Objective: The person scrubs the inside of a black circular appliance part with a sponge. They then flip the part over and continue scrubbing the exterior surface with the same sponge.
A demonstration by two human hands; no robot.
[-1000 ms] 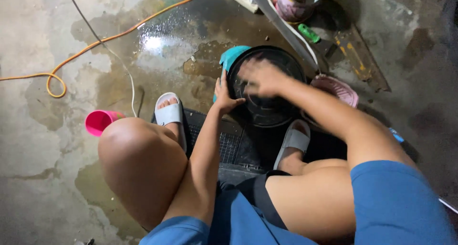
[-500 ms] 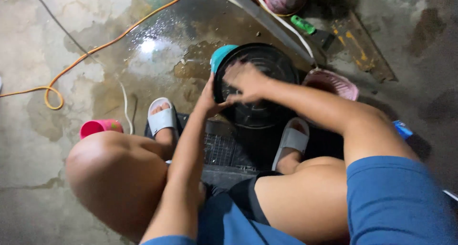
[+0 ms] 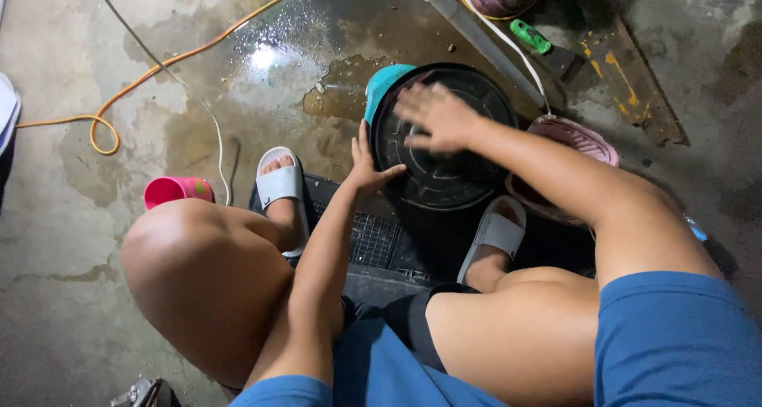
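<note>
A round black fan cover (image 3: 452,177) with ribbed grooves stands tilted on the wet floor between my feet. My left hand (image 3: 369,165) grips its left rim. My right hand (image 3: 435,115) lies flat and blurred on its upper face, fingers spread, palm against the surface. A teal plastic dish (image 3: 382,86) peeks out behind the cover's upper left edge. I squat with both knees up, wearing white slippers (image 3: 279,185).
A black grille (image 3: 373,240) lies under my feet. A pink cup (image 3: 176,190) stands at the left, a pink basket (image 3: 575,137) at the right. An orange cord (image 3: 151,72) and a white cord (image 3: 216,129) cross the wet concrete. A green-handled tool (image 3: 530,36) lies beyond.
My right hand has slid across the cover's face toward its upper left. The left hand stays on the rim. The view has shifted slightly.
</note>
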